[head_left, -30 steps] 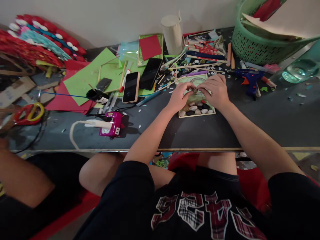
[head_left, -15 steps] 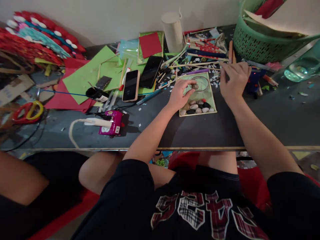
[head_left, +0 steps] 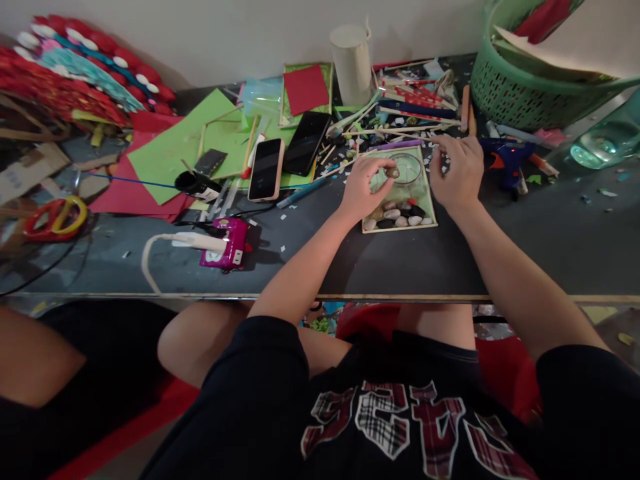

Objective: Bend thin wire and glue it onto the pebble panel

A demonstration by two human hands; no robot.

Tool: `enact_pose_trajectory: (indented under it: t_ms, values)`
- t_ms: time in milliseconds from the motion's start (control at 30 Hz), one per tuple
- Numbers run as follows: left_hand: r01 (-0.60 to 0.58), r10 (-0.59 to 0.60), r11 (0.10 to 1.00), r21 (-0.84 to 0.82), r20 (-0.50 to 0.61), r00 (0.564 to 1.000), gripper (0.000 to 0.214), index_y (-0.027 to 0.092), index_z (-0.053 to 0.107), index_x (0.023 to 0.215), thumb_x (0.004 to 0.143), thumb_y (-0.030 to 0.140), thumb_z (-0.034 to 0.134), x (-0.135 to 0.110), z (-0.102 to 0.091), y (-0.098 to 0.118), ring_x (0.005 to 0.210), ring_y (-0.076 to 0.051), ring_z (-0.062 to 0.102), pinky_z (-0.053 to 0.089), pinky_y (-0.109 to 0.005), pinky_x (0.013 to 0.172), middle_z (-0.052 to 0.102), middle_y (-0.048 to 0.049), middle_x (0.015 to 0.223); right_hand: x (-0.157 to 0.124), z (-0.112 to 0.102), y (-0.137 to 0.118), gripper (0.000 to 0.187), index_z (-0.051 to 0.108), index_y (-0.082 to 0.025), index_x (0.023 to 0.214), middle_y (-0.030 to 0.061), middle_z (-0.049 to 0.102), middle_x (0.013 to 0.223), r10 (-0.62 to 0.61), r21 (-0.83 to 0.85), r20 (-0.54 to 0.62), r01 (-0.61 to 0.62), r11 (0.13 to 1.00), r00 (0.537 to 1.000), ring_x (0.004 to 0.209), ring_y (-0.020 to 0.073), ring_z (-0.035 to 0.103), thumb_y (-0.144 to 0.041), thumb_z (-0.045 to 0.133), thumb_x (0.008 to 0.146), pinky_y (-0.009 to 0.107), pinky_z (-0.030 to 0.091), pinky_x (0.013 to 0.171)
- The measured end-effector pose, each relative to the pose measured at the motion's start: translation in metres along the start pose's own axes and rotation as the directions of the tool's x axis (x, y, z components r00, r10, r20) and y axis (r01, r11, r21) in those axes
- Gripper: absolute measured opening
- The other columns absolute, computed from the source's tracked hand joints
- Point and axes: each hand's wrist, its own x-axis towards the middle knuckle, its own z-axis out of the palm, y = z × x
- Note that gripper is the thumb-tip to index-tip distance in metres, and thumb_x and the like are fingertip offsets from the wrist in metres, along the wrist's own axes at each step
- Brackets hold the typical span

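Small brown pebble (head_left: pixel 392 172): where does it lie, asks the picture desk.

— Photographer: On the pale green card panel with a thin wooden frame (head_left: pixel 428 200), inside a circle drawn near its top. The panel lies flat on the dark bench (head_left: pixel 525 247), straight in front of the seated person.

— Desk: And the hands?

— Photographer: The left hand (head_left: pixel 363 187) rests on the panel's left edge, fingers loosely curved and apart, their tips just beside the pebble. Whether they touch it cannot be told. The right hand (head_left: pixel 457 175) sits at the panel's upper right corner, fingers curled down over the white paper scraps (head_left: pixel 440 160). If it pinches anything, the view hides it.

— Desk: What surrounds them?

— Photographer: A row of smooth mixed pebbles (head_left: pixel 397 217) lines the panel's near edge. A blue glue gun (head_left: pixel 505 157) lies just right of the right hand. Two dark phones (head_left: pixel 285 157) lie on green paper to the left, and a green plastic basket (head_left: pixel 525 93) stands at the far right.
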Motion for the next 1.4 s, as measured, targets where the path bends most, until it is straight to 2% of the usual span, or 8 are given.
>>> enact_pose_trajectory:
  t_ms: [100, 233, 433, 633, 800, 967, 1233, 1400]
  values:
    - [-0.014, 0.014, 1.000, 0.008, -0.027, 1.000, 0.039, 0.025, 0.065, 0.123, 0.107, 0.054, 0.045, 0.000, 0.003, -0.004, 0.116, -0.024, 0.068, 0.054, -0.041, 0.102, 0.075, -0.0108, 0.118, -0.001, -0.003, -0.007, 0.051, 0.072, -0.023, 0.130, 0.0145, 0.074, 0.126, -0.012, -0.023, 0.099, 0.014, 1.000, 0.995, 0.126, 0.0369, 0.061, -0.042, 0.031, 0.108, 0.058, 0.047, 0.107]
    - [-0.006, 0.008, 1.000, 0.025, -0.071, 0.997, 0.040, 0.023, 0.066, 0.121, 0.106, 0.055, 0.047, 0.001, 0.009, -0.008, 0.115, -0.024, 0.068, 0.055, -0.039, 0.101, 0.075, -0.0112, 0.118, -0.001, -0.001, -0.009, 0.058, 0.070, -0.028, 0.137, 0.0125, 0.050, 0.164, -0.058, -0.039, 0.237, 0.069, 0.997, 0.970, 0.148, 0.0439, 0.043, -0.060, 0.033, 0.106, 0.068, 0.035, 0.115]
    - [-0.001, 0.004, 1.000, 0.031, -0.105, 0.995, 0.040, 0.022, 0.066, 0.122, 0.107, 0.054, 0.046, 0.001, 0.012, -0.010, 0.114, -0.024, 0.069, 0.055, -0.039, 0.102, 0.075, -0.0111, 0.116, -0.005, 0.009, -0.008, 0.078, 0.057, -0.029, 0.154, 0.0112, 0.039, 0.172, -0.122, 0.055, 0.308, 0.111, 0.992, 0.943, 0.155, 0.0459, 0.034, -0.075, 0.023, 0.102, 0.075, 0.020, 0.122]
    - [0.003, -0.002, 1.000, 0.009, -0.113, 0.994, 0.038, 0.023, 0.066, 0.121, 0.107, 0.052, 0.048, 0.002, 0.011, -0.011, 0.111, -0.024, 0.070, 0.053, -0.040, 0.104, 0.075, -0.0103, 0.114, -0.002, 0.007, -0.003, 0.068, 0.063, -0.036, 0.147, 0.0077, 0.045, 0.168, -0.080, 0.077, 0.195, 0.066, 0.995, 0.977, 0.153, 0.0448, 0.037, -0.073, 0.028, 0.102, 0.076, 0.022, 0.119]
    - [0.001, -0.003, 1.000, -0.015, -0.124, 0.992, 0.037, 0.023, 0.066, 0.121, 0.106, 0.053, 0.050, 0.003, 0.014, -0.013, 0.112, -0.023, 0.069, 0.054, -0.039, 0.102, 0.075, -0.0102, 0.115, 0.004, -0.001, 0.016, 0.059, 0.081, -0.024, 0.105, 0.0156, 0.063, 0.148, 0.091, 0.033, -0.042, -0.090, 0.995, 0.995, 0.138, 0.0438, 0.046, -0.061, 0.035, 0.106, 0.072, 0.023, 0.117]
    - [0.013, -0.015, 1.000, -0.015, -0.118, 0.993, 0.033, 0.023, 0.067, 0.121, 0.106, 0.048, 0.052, 0.003, 0.015, -0.013, 0.112, -0.024, 0.069, 0.054, -0.041, 0.102, 0.075, -0.0100, 0.115, 0.004, -0.001, 0.036, 0.054, 0.077, -0.031, 0.100, 0.0127, 0.067, 0.141, 0.156, 0.008, -0.071, -0.156, 0.988, 0.985, 0.132, 0.0425, 0.046, -0.056, 0.031, 0.108, 0.077, 0.014, 0.112]
    - [0.005, -0.009, 0.999, -0.051, -0.084, 0.996, 0.026, 0.023, 0.066, 0.120, 0.104, 0.042, 0.058, 0.003, 0.012, -0.011, 0.114, -0.024, 0.069, 0.055, -0.040, 0.102, 0.076, -0.0100, 0.118, 0.002, 0.005, 0.005, 0.049, 0.075, -0.028, 0.123, 0.0125, 0.075, 0.127, -0.212, 0.172, -0.013, 0.211, 0.962, 0.977, 0.124, 0.0362, 0.061, -0.057, 0.040, 0.106, 0.062, 0.044, 0.108]
    - [-0.032, 0.029, 0.995, -0.091, -0.035, 0.999, 0.029, 0.024, 0.066, 0.118, 0.102, 0.047, 0.061, 0.001, 0.009, -0.005, 0.113, -0.024, 0.069, 0.055, -0.039, 0.100, 0.076, -0.0089, 0.115, -0.006, 0.010, -0.011, 0.044, 0.078, -0.031, 0.111, 0.0077, 0.077, 0.118, -0.265, 0.248, 0.032, 0.249, 0.936, 0.964, 0.119, 0.0327, 0.066, -0.061, 0.047, 0.104, 0.058, 0.047, 0.109]
